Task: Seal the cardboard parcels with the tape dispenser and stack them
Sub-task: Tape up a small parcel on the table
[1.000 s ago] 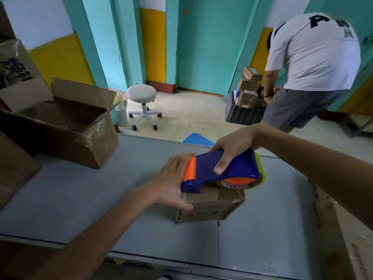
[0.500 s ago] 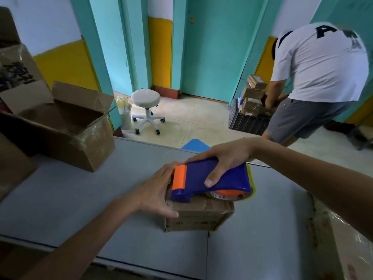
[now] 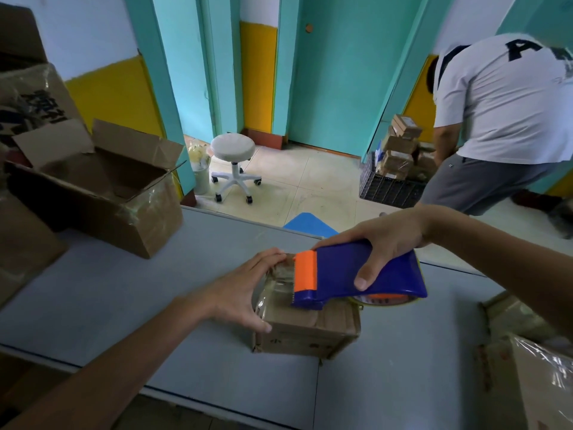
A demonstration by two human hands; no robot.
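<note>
- Parcel (image 3: 310,336): small brown cardboard box lying flat on the grey table (image 3: 124,305). Its near face is creased and its lower left corner is frayed.
- Clear tape (image 3: 276,287): glossy, wrinkled film across the parcel's top and down its left end.
- Tape dispenser (image 3: 338,274): blue body with an orange front band, sitting on top of the parcel. The toothed edge under the band meets the parcel's top toward its left end. The body runs toward the parcel's right.
- Tape roll (image 3: 381,301): orange core under the dispenser's rear, overhanging the parcel's right top edge.
- My right hand (image 3: 381,240): wrapped over the dispenser from the parcel's far side. The thumb is pressed on the near flank and the fingers are curled round the back, a firm grasp.
- My left hand (image 3: 238,293): clasps the parcel's left end. The thumb sits at the near top corner, the fingers are curled over the far edge, and the fingertips lie just beside the orange band.
- Open carton (image 3: 108,193): left of and beyond the parcel, well apart, on the same table, flaps up.
- Film-wrapped boxes (image 3: 542,383): right of the parcel, well apart.
- Blue object (image 3: 307,223): beyond the parcel, past the table's far edge. I cannot tell what it is.
- Stool (image 3: 232,150): white, on castors, on the tiled floor beyond the parcel and to its left.
- Black crate (image 3: 387,190): on the floor beyond the parcel and to its right, with stacked brown parcels (image 3: 400,147) in it.
- Person (image 3: 511,103): white shirt and grey shorts, bent over the crate, further right of the parcel.
</note>
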